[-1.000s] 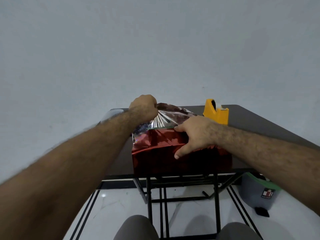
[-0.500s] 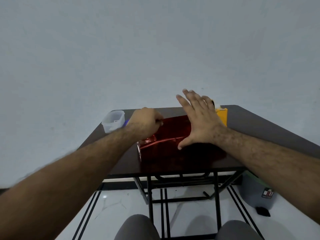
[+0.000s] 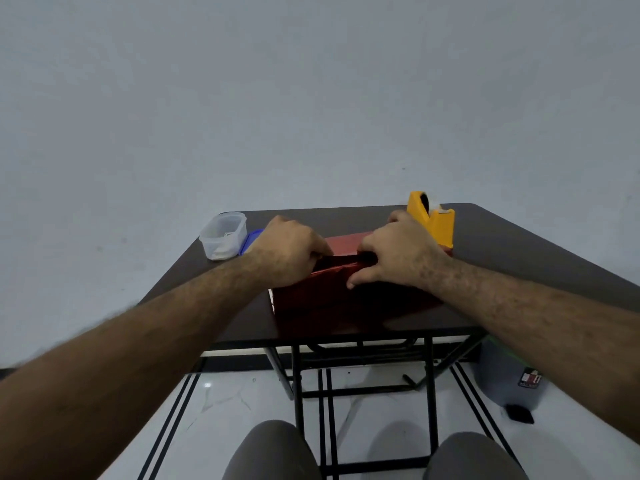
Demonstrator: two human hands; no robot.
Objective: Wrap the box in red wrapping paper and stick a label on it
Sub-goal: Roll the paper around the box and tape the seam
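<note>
Both hands on the red foil-wrapped box (image 3: pixel 332 292): left hand (image 3: pixel 287 251) pinching the paper flap, right hand (image 3: pixel 398 258) spread flat. Best to pull taut toward 6 o'clock before taping.

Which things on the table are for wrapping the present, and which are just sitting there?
For wrapping:
red wrapping paper over the box
yellow tape dispenser
both hands, left and right

Just sitting there:
clear plastic tub
blue lid
grey bin on the floor

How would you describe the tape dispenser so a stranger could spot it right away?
Look at the dark folding table against the grey wall. Toward its far right, just beyond the right hand, stands the tape dispenser. It is the only bright yellow thing there.
</note>
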